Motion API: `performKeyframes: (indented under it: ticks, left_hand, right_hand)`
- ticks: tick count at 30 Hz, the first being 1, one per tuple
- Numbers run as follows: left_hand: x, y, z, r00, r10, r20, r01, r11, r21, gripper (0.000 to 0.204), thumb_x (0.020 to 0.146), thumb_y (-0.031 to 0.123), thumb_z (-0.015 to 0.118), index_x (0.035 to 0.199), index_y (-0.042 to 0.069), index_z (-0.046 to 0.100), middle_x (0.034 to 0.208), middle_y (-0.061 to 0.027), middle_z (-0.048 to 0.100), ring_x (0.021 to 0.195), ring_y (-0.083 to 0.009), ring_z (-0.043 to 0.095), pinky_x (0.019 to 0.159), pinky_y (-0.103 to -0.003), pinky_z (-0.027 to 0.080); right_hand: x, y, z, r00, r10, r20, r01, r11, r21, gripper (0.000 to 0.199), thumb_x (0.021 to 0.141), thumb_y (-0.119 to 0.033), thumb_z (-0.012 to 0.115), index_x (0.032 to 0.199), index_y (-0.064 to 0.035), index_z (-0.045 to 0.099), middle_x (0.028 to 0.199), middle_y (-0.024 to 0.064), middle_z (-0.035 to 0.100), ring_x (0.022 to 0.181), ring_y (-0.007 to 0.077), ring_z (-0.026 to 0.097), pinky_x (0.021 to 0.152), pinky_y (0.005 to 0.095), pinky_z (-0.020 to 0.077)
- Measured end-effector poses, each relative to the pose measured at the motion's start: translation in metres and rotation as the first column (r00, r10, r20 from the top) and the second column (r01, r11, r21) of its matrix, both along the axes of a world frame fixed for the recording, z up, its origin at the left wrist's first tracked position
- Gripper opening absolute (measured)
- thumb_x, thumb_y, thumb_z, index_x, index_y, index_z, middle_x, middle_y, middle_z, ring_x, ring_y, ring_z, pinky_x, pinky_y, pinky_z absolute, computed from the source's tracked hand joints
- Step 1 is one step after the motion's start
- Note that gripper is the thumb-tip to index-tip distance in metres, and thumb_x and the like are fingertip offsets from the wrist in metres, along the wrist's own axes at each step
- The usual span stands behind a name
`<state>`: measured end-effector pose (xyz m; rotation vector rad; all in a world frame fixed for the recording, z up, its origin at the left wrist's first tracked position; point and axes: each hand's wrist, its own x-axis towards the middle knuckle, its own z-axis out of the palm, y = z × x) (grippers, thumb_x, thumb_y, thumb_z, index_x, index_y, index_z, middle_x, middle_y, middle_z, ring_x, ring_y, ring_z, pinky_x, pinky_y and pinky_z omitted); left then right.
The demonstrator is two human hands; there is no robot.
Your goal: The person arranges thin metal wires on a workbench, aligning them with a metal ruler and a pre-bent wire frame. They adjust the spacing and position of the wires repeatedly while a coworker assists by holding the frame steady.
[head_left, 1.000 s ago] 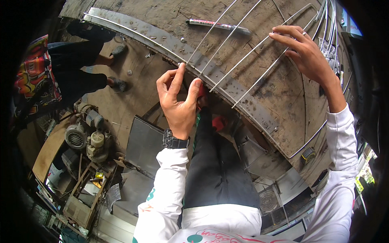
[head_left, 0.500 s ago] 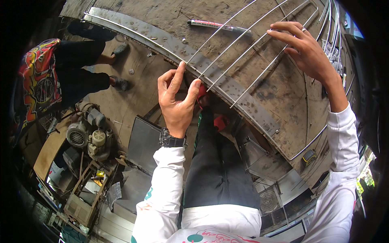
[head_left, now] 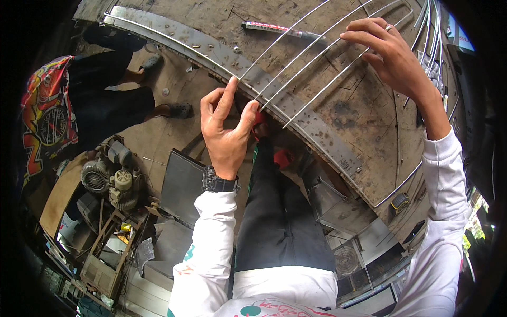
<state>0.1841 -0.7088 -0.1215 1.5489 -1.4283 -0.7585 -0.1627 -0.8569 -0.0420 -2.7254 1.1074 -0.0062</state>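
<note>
- Left hand [head_left: 226,129]: finger and thumb apart, by rods [head_left: 310,102].
- Right hand [head_left: 391,59]: fingers apart too.
- Lining rods up (I think); next needs steady fingers.

- Opens over bare tabletop [head_left: 369,137], between fanned rods [head_left: 320,93] and tape measure [head_left: 400,203].
- Opens again left of the marker [head_left: 282,29].
- Narrows to gaps between the rods.
- Is blocked rightward by bundled rods [head_left: 435,42], at the edge by the left hand [head_left: 227,132].

Brown floor [head_left: 158,136] below a stained surface [head_left: 381,138]. Wooden frame [head_left: 99,240], lower left; bright light [head_left: 475,226], right edge.
</note>
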Motion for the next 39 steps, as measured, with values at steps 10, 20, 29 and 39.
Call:
performKeyframes:
  ticks: [10, 20, 29, 39]
  left_hand:
    - [0.000, 0.001, -0.003, 1.000, 0.003, -0.029, -0.003, 1.000, 0.001, 0.058, 0.086, 0.015, 0.089, 0.141, 0.012, 0.071, 0.115, -0.0058, 0.060, 0.100, -0.0182, 0.058, 0.091, -0.031, 0.050]
    - [0.000, 0.002, -0.004, 0.999, 0.004, -0.041, -0.003, 1.000, 0.018, 0.059, 0.085, 0.014, 0.089, 0.142, 0.012, 0.070, 0.115, -0.0053, 0.060, 0.098, -0.0170, 0.056, 0.089, -0.031, 0.050]
    - [-0.001, 0.001, -0.002, 1.000, -0.002, -0.030, 0.002, 1.000, 0.012, 0.059, 0.086, 0.013, 0.089, 0.142, 0.011, 0.070, 0.113, -0.0046, 0.058, 0.096, -0.0156, 0.055, 0.088, -0.030, 0.049]
    - [-0.001, 0.001, 0.000, 1.000, -0.008, -0.022, 0.008, 1.000, 0.005, 0.059, 0.087, 0.013, 0.088, 0.143, 0.011, 0.069, 0.113, -0.0047, 0.058, 0.097, -0.0160, 0.056, 0.090, -0.030, 0.049]
  right_hand:
    - [-0.002, -0.002, -0.007, 0.999, -0.008, 0.051, 0.007, 1.000, 0.004, 0.050, 0.087, 0.006, 0.073, 0.132, -0.0156, 0.066, 0.141, 0.0039, 0.060, 0.135, 0.0291, 0.056, 0.117, 0.0437, 0.0487]
    - [-0.007, -0.004, -0.006, 0.999, 0.002, 0.049, -0.005, 0.999, 0.054, 0.048, 0.089, 0.006, 0.072, 0.133, -0.0145, 0.066, 0.139, 0.0053, 0.060, 0.134, 0.0300, 0.056, 0.120, 0.0437, 0.0482]
    - [-0.008, -0.001, -0.006, 0.997, 0.004, 0.079, -0.007, 0.999, 0.042, 0.049, 0.089, 0.006, 0.072, 0.133, -0.0148, 0.066, 0.140, 0.0052, 0.059, 0.135, 0.0297, 0.056, 0.121, 0.0432, 0.0472]
    - [-0.009, 0.002, -0.003, 0.996, -0.030, 0.082, 0.023, 0.996, 0.084, 0.050, 0.089, 0.007, 0.072, 0.134, -0.0142, 0.066, 0.139, 0.0049, 0.059, 0.135, 0.0294, 0.056, 0.120, 0.0434, 0.0473]
